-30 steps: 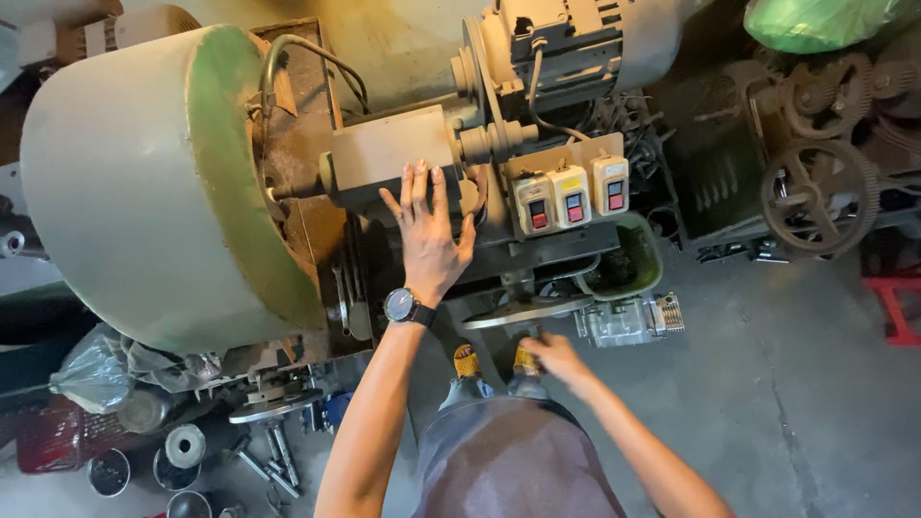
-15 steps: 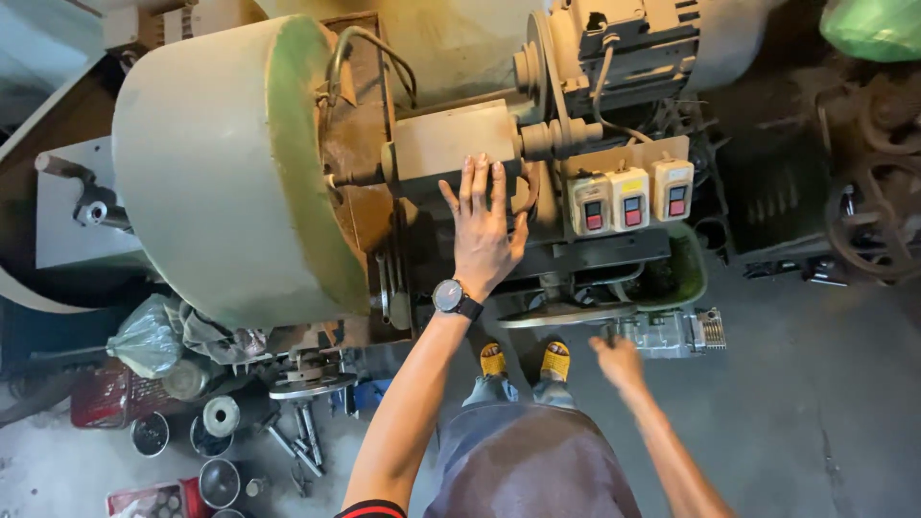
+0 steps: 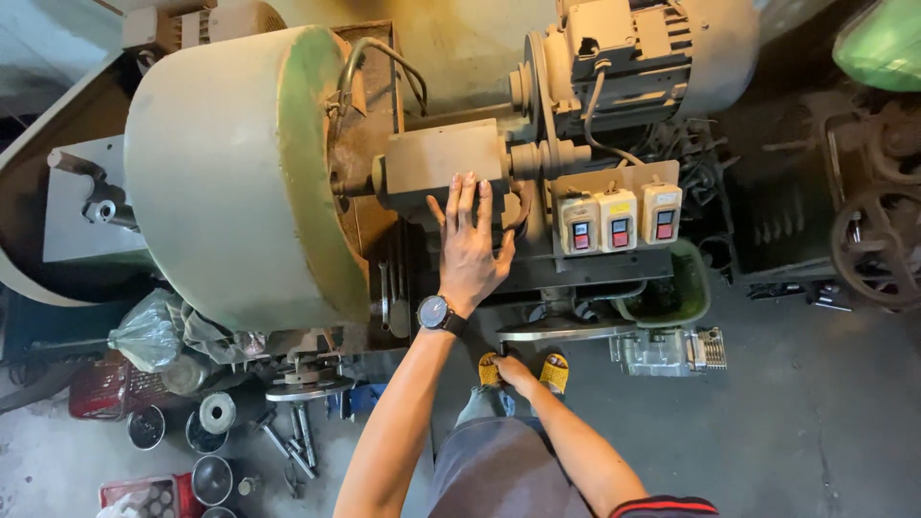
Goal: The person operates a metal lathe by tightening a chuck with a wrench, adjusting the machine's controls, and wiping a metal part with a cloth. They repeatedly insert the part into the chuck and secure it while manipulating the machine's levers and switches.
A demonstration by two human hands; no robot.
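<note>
Three switch boxes and a bagged bundle

The cream switch boxes (image 3: 619, 221), side by side right of centre, each carry a small dark panel with a red patch, possibly a label; a crumpled clear plastic bag (image 3: 149, 331) lies lower left.

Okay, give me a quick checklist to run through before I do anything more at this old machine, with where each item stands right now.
1. Left hand braced: flat, fingers spread, on the machine body beside the box-shaped housing. Ok.
2. Right hand clear of moving parts: low, near the yellow sandals, holding nothing. Ok.
3. Wristwatch near the stepped pulley and the belt: a snag risk. Not ok.
4. Three switch boxes off: position unreadable. Cannot tell.
5. Footing: loose metal parts and tins lie on the floor to the left of the feet. Not ok.
6. Flywheel guard in place over the big wheel. Ok.
</note>
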